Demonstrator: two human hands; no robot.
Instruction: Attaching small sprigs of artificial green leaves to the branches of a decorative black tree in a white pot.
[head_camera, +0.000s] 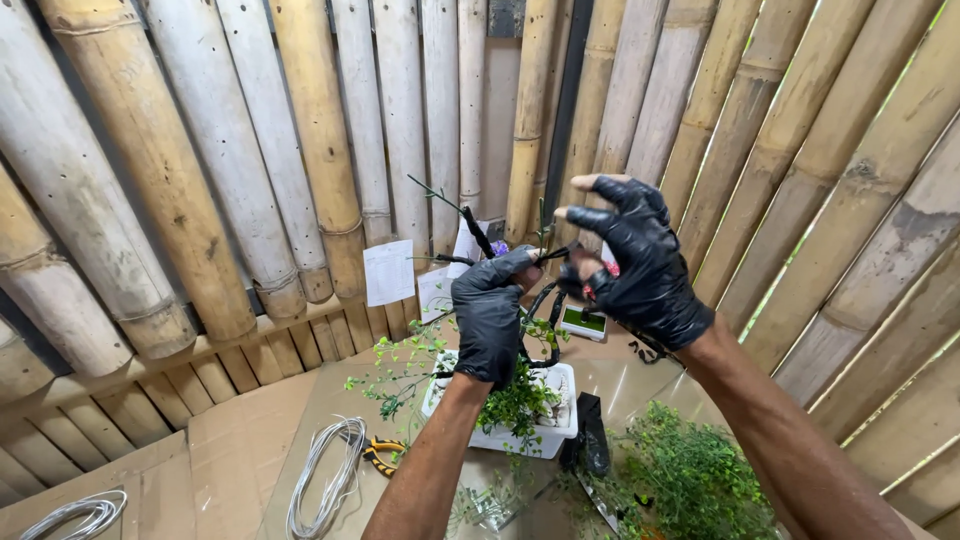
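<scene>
Holding up a small tree (520, 330) w/ dark, bendy branches, the person wears black gloves on both hands. The left hand (490, 315) is closed around the dark trunk, thumb and fingers wrapped tight, w/ the thumb tip up near the right hand. The right hand (640, 260) is half open: thumb and one finger pinch the tip of a thin dark branch (553, 254), and the other fingers stick up and spread out. The two hands are just beside each other, close to touching.

The tree stands in a white pot (550, 425) on a brown table (300, 420), right under the hands. Little green leaves hang around the pot. A thin twig (452, 205) pokes up to the left above the hands.

On the table, left of the pot, lies a coil of silver wire (325, 475). Yellow-handled pliers (380, 455) lie just beside the coil, btwn it and the pot. A 2nd wire coil (70, 515) sits far left, at the corner. A heap of green clippings (690, 480) lies at the right, near the pot. A bamboo wall (250, 150) stands behind it all, w/ white paper notes (388, 272) leaning on it.
</scene>
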